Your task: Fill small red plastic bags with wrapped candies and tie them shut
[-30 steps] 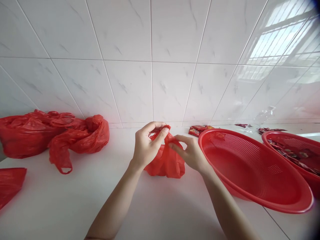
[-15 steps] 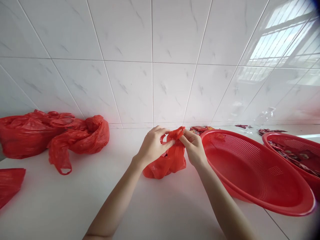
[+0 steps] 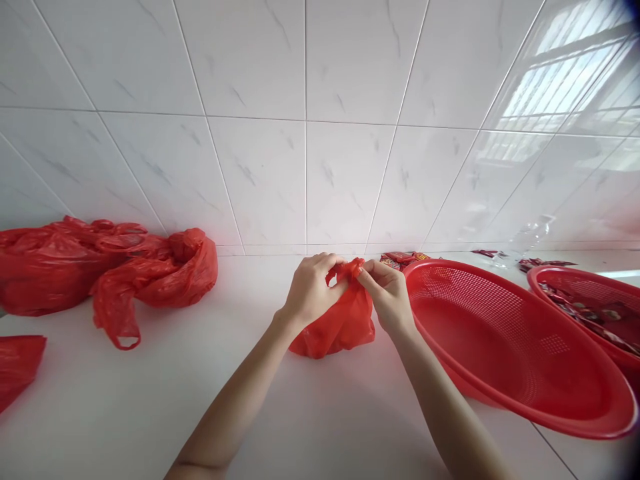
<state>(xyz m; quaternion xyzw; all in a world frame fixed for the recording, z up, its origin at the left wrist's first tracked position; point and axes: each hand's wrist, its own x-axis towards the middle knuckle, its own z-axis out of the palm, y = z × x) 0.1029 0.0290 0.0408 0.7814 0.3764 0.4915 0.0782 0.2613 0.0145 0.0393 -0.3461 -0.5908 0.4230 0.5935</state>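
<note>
A small red plastic bag [image 3: 337, 328] rests on the white counter in the middle, its top gathered and twisted between both hands. My left hand [image 3: 314, 287] pinches the bag's top from the left, thumb and fingers curled round a loop of it. From the right, my right hand [image 3: 388, 293] grips the tip of the gathered plastic between thumb and forefinger. What the bag contains is hidden.
Filled red bags [image 3: 55, 267] lie at the left by the tiled wall, with a flat red bag [image 3: 19, 367] nearer. A large red basket [image 3: 480, 333] stands right; beyond it another basket [image 3: 590, 293] holds small packets. More packets [image 3: 400, 259] lie near the wall.
The bag's top has been drawn tighter, and its opening and handle loops show less. Both hands keep hold, having shifted only slightly. The view has moved a little.
</note>
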